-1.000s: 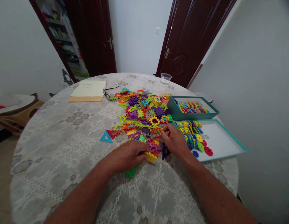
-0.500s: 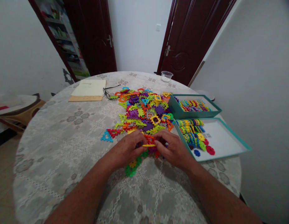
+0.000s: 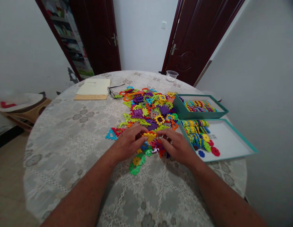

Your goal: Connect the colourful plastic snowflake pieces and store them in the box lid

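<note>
A heap of coloured plastic interlocking pieces [image 3: 148, 108] lies in the middle of the round table [image 3: 66, 142]. My left hand [image 3: 129, 142] and my right hand [image 3: 176, 143] meet at the heap's near edge. Both pinch a yellow piece [image 3: 150, 136] held between them, fingers curled. Under my hands lie blue, red and purple pieces. A green piece with a yellow flower [image 3: 136, 163] sits just below my left hand. A red and blue triangle pair [image 3: 114, 133] lies to the left of my left hand.
Two teal boxes stand at the right: the far one [image 3: 199, 107] full of coloured pieces, the near tray [image 3: 222, 142] with stacked discs and loose flowers. A notebook [image 3: 93, 88] and glasses [image 3: 114, 90] lie at the back left, a clear cup [image 3: 171, 75] at the back.
My hands came together from apart and lifted the yellow piece between them. The view shifted slightly, so the table sits a little to the right.
</note>
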`<state>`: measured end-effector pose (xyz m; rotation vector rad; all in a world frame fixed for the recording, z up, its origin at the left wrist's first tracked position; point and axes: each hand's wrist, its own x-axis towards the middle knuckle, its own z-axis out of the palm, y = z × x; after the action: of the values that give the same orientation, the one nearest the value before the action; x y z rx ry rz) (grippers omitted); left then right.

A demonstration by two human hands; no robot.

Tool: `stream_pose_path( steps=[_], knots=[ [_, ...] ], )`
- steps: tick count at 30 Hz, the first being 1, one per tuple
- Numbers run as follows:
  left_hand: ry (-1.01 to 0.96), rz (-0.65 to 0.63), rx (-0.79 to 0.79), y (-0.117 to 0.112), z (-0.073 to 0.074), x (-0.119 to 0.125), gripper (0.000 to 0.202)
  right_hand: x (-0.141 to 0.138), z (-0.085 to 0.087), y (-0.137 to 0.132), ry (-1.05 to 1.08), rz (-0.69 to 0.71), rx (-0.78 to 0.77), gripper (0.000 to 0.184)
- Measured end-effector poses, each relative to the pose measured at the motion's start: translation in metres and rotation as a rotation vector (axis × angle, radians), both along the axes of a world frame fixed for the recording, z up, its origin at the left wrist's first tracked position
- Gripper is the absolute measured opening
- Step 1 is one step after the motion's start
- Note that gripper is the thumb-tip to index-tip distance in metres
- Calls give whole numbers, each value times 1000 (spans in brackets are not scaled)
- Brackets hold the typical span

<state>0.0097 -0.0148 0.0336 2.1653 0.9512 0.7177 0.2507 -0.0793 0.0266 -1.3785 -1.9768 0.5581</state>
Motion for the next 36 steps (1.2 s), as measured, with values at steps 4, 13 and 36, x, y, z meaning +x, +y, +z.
stream_pose_path(
  steps=[4,13,36],
  knots=[
    [-158,262,-128,7,-2,-4,20,0,1,-5,-341,134,-57,27],
    [-271,357,-200,10,-9,-3,23,18,-14,9,-445,-55,-40,9],
    [-27,-21,-264,0,1,1,17,14,-17,12,33,-170,-64,34]
  ],
)
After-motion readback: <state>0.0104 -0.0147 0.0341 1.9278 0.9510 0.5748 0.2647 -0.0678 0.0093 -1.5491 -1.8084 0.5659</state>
